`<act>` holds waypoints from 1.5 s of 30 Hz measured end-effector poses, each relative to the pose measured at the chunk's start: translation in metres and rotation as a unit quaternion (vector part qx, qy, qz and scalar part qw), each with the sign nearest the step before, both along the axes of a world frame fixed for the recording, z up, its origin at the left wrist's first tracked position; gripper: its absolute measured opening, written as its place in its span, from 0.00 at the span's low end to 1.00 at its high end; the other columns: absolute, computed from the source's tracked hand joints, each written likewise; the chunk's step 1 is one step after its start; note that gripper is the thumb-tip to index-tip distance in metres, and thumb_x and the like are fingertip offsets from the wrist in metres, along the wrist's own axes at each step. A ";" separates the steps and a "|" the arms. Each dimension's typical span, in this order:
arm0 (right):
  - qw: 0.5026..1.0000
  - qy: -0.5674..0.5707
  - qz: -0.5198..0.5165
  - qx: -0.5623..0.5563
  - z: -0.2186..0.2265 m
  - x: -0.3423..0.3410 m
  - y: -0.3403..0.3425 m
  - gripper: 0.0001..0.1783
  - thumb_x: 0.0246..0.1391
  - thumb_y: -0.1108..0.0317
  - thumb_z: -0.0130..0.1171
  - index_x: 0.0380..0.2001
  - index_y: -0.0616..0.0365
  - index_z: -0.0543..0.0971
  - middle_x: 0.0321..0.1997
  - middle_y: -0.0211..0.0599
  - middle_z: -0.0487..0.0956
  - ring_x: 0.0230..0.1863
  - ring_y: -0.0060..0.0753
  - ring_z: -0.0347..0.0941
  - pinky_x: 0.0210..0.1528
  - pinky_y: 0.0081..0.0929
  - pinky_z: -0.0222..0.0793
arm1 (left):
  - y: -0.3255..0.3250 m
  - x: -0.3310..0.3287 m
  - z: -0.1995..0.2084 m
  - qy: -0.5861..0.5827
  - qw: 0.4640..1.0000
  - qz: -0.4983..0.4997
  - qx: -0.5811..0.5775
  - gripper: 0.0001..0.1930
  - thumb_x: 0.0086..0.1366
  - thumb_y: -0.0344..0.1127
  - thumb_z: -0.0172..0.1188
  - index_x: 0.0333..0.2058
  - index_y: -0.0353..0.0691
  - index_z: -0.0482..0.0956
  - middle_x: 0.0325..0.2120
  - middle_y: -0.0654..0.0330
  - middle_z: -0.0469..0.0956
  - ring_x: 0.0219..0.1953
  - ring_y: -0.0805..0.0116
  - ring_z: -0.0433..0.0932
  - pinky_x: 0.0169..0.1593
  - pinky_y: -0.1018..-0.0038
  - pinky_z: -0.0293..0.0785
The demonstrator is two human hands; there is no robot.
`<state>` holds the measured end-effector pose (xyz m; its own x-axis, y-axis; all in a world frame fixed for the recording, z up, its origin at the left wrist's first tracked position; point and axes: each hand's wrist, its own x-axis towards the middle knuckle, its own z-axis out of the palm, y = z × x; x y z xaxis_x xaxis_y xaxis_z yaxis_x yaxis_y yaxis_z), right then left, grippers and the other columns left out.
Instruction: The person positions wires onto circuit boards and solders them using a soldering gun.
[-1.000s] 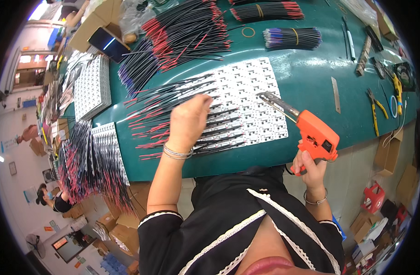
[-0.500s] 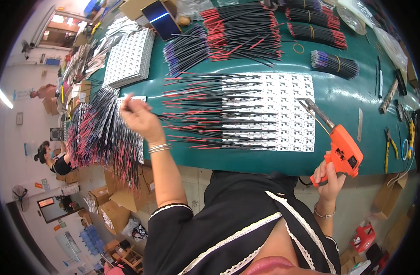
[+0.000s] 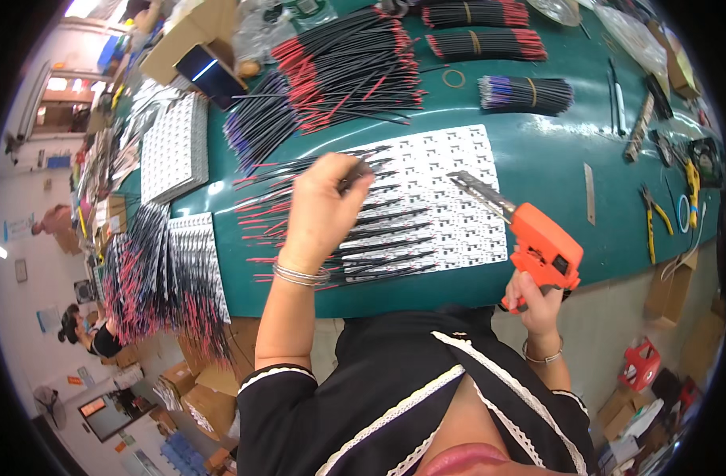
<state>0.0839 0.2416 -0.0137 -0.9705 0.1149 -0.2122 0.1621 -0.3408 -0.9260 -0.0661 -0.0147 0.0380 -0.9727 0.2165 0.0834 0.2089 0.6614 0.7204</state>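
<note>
My right hand (image 3: 536,300) grips an orange soldering gun (image 3: 547,247) by its handle, and the metal nose points toward a white sheet of small circuit boards (image 3: 450,170). Black wires with red ends (image 3: 272,226) lie in rows across the left half of that sheet and stick out past its left edge. Over these rows is my left hand (image 3: 323,202), fingers curled together near the upper rows. Something dark shows between its thumb and fingers, too unclear to name. The hand hides part of the wires and boards beneath it.
A stack of white board sheets (image 3: 171,155) stands at the left, with wired boards (image 3: 192,278) at the table's left edge. Bundles of black wires (image 3: 525,94) and a loose wire pile (image 3: 351,67) lie at the back. Pliers (image 3: 656,224) rest at the right.
My left hand has moved right, from beside the wired boards to above the rows of wires. With the view shifted, the soldering gun still points at the white sheet.
</note>
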 end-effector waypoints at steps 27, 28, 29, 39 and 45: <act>0.994 -0.069 0.071 0.049 -0.001 -0.006 -0.005 0.09 0.53 0.67 0.51 0.32 0.63 0.68 0.13 0.27 0.67 0.12 0.15 0.60 0.13 0.15 0.57 | 0.033 0.006 -0.052 -0.036 0.993 -0.077 -0.081 0.06 0.46 0.30 0.60 0.27 0.39 0.76 0.22 0.58 0.72 0.26 0.57 0.73 0.30 0.68 0.68; 0.994 -0.070 0.071 0.053 -0.001 -0.006 -0.005 0.09 0.53 0.67 0.51 0.32 0.63 0.68 0.13 0.27 0.67 0.12 0.15 0.60 0.13 0.15 0.56 | 0.034 0.006 -0.053 -0.036 0.993 -0.077 -0.081 0.06 0.46 0.30 0.60 0.27 0.39 0.76 0.22 0.58 0.72 0.26 0.57 0.73 0.30 0.68 0.68; 0.993 -0.071 0.071 0.056 -0.001 -0.005 -0.005 0.09 0.53 0.67 0.51 0.32 0.62 0.68 0.13 0.27 0.67 0.11 0.15 0.61 0.13 0.15 0.56 | 0.034 0.006 -0.053 -0.027 0.993 -0.079 -0.080 0.07 0.46 0.30 0.59 0.27 0.39 0.76 0.22 0.58 0.72 0.26 0.57 0.73 0.30 0.67 0.68; 0.996 -0.076 0.036 0.029 0.001 -0.003 -0.003 0.09 0.52 0.67 0.50 0.31 0.63 0.68 0.13 0.28 0.67 0.12 0.17 0.62 0.13 0.14 0.56 | 0.037 0.004 -0.050 -0.005 0.991 -0.090 -0.099 0.05 0.46 0.28 0.59 0.25 0.34 0.76 0.22 0.55 0.73 0.25 0.57 0.73 0.30 0.70 0.68; 0.995 -0.071 0.057 0.043 0.000 -0.002 -0.003 0.09 0.52 0.67 0.50 0.30 0.63 0.68 0.12 0.28 0.66 0.12 0.17 0.62 0.13 0.14 0.56 | 0.029 -0.007 -0.052 -0.033 0.984 -0.162 -0.067 0.06 0.48 0.27 0.59 0.26 0.33 0.76 0.22 0.53 0.73 0.25 0.56 0.73 0.29 0.70 0.67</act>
